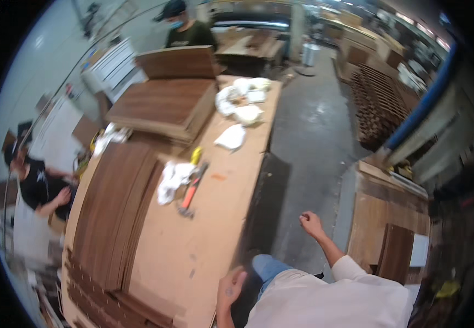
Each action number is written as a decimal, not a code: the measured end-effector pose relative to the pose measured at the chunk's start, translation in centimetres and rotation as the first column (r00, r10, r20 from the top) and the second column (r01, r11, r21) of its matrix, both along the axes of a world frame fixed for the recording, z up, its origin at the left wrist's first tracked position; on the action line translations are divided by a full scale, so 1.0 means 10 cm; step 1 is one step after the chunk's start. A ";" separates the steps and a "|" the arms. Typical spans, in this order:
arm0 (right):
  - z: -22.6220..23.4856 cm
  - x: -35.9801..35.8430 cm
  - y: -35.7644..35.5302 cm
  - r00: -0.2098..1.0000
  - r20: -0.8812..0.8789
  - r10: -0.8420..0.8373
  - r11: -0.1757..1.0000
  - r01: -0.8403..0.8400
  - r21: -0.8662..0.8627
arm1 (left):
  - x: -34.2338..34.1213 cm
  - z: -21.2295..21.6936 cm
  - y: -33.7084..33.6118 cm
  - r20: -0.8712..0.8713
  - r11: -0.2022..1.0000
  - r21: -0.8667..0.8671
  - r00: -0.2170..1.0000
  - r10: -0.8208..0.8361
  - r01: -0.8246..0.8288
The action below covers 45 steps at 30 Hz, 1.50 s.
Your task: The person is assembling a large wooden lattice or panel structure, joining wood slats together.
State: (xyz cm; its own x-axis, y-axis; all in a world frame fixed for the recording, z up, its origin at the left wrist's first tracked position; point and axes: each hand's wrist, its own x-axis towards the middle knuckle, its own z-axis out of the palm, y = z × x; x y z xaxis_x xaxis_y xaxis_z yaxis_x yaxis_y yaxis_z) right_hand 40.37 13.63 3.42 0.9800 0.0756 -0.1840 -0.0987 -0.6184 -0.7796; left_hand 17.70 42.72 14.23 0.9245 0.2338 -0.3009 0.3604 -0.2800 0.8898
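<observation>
My left hand (231,286) is beside the near right edge of a long table (209,235), its fingers loosely apart and nothing in them. Over the grey floor, clear of the table, hangs my right hand (310,223), its fingers curled in with no object visible. A hammer (192,191) with an orange-red grip lies on the table, next to a crumpled white cloth (174,180) and a small yellow item (196,155). Brown wood-grain panels (114,202) are stacked along the table's left side.
More brown panels (163,104) are piled at the table's far end, beside white cloth bundles (242,104). One person (43,183) stands at the left, another (190,30) behind the far pile. Slatted brown pieces (379,98) and a wooden platform (390,202) lie to the right.
</observation>
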 end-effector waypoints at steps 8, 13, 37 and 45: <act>-1.97 -0.80 -2.18 0.586 -0.773 -0.245 0.964 0.061 -0.259 | 2.01 -0.40 -0.96 -0.148 0.950 -0.021 0.939 -0.311 0.311; -2.54 -0.49 -3.00 0.793 -0.564 0.232 0.870 -0.429 -0.245 | 4.02 -0.31 -1.65 -0.057 0.865 0.111 0.872 -0.487 0.490; -1.56 4.96 -4.60 0.379 -0.707 -0.597 0.320 0.921 0.223 | 11.70 -1.08 -4.62 -0.294 0.241 0.597 0.488 -0.822 0.765; -1.55 6.87 -5.18 0.227 -0.758 -0.612 0.129 0.974 0.187 | 13.42 -0.32 -7.20 0.005 0.231 0.476 0.260 -0.966 0.849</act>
State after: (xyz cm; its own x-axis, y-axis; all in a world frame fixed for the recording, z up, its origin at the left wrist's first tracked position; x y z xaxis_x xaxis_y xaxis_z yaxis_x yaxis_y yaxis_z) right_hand 109.07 -38.16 -12.11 0.2988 -0.4463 -0.8435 -0.6113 0.5893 -0.5283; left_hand 151.86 -29.25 11.00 0.5774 -0.8029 -0.1485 -0.5536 -0.5187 0.6515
